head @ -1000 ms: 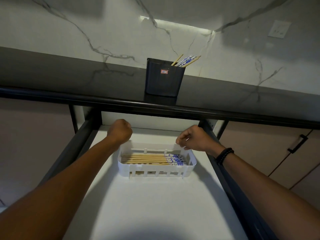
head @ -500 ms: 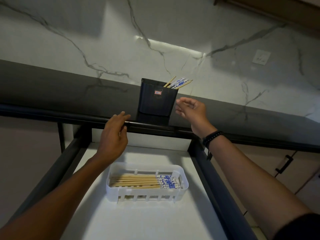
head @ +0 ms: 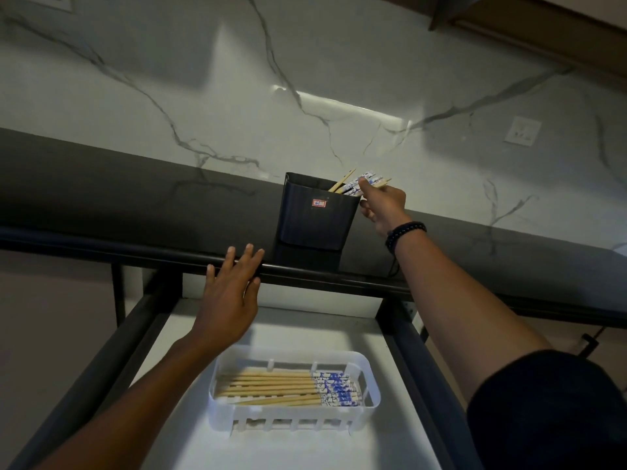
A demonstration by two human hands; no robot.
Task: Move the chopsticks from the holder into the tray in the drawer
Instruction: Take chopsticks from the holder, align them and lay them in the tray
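A dark square holder [head: 315, 215] with a small red label stands on the dark countertop. Several chopsticks [head: 353, 184] with blue-and-white ends lean out of its right corner. My right hand [head: 383, 205] is at the holder's right rim, and its fingers pinch those chopstick ends. My left hand [head: 230, 296] is flat, fingers straight, resting on the counter's front edge left of the holder. Below, in the pulled-out drawer, a white slotted tray [head: 368, 405] holds several chopsticks [head: 288, 390] lying side by side.
The drawer [head: 285, 449] has a white floor and dark side rails [head: 417, 368]. A marble backsplash with a wall socket [head: 521, 131] rises behind the countertop [head: 135, 195]. Cabinet fronts with a dark handle [head: 588, 346] lie at the right.
My hands left the tray and rose. The right hand went up to the holder and took hold of the chopstick ends. The left hand opened and settled on the counter edge.
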